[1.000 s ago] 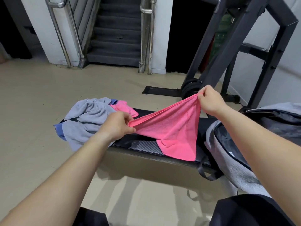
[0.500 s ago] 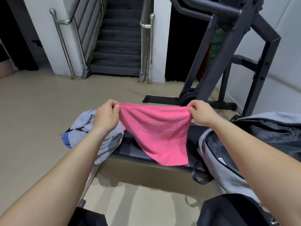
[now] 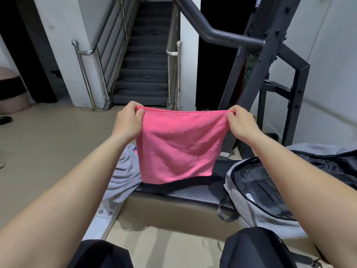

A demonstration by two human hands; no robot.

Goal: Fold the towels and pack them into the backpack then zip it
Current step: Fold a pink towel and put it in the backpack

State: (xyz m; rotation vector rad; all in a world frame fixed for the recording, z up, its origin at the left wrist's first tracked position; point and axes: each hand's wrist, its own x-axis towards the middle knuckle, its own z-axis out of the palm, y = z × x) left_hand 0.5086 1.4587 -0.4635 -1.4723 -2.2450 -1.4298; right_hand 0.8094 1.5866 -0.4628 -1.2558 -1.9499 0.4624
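Head view: the left hand (image 3: pixel 128 122) and the right hand (image 3: pixel 241 123) hold a pink towel (image 3: pixel 179 146) up by its top edge, one corner each. The fingers (image 3: pixel 140 114) of both hands are clamped on the hem, thumb against forefingers. The cloth hangs flat, straight down between and below them. Below the left fingers a grey towel (image 3: pixel 123 176) lies crumpled on the end of the dark desk (image 3: pixel 193 192), partly draped over its edge. Below the right fingers a grey backpack (image 3: pixel 241 192) lies on the desk, unzipped, its dark lining showing. Beyond the fingers stand a staircase (image 3: pixel 144 74) and a black metal frame (image 3: pixel 257 78).
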